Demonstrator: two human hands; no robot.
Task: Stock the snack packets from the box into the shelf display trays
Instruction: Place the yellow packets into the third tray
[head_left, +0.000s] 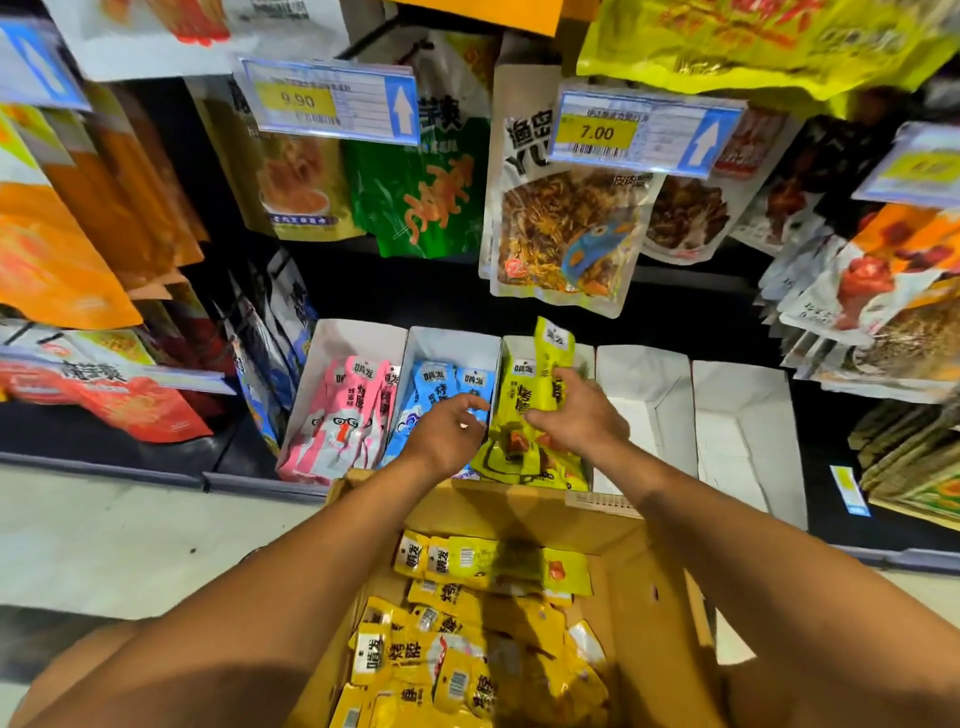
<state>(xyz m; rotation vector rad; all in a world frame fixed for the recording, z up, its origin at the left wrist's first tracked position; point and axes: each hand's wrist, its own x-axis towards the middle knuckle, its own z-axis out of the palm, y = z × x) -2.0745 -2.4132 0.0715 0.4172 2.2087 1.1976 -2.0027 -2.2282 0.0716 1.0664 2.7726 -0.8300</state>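
**Insp. A:** Hands first. R hand (576, 415) is gripping a bunch of yellow packets (524, 400), fingers and thumb curling round them, inside the third tray (519, 345) from left.

**Insp. B:** L hand?

**Insp. A:** L hand (449, 428) is hovering just left of it, at the divider btwn the blue and yellow trays, fingers curling. Cannot tell whether it is holding anything.

**Insp. B:** Stock position?

**Insp. A:** Those pkts are standing upright in the tray, one sticking up above the rest. Loose yellow pkts (467, 566) are lying in the cardboard box (524, 512), near side, under both forearms, just in front of the trays.

**Insp. B:** Neighbours?

**Insp. A:** Pink packets (343, 410) are filling the leftmost tray, blue packets (441, 387) the next. Two white trays (644, 379) are sitting to the right. Price tags reading 9.90 (296, 98) and 7.00 (596, 132) are hanging above, among larger pouches.
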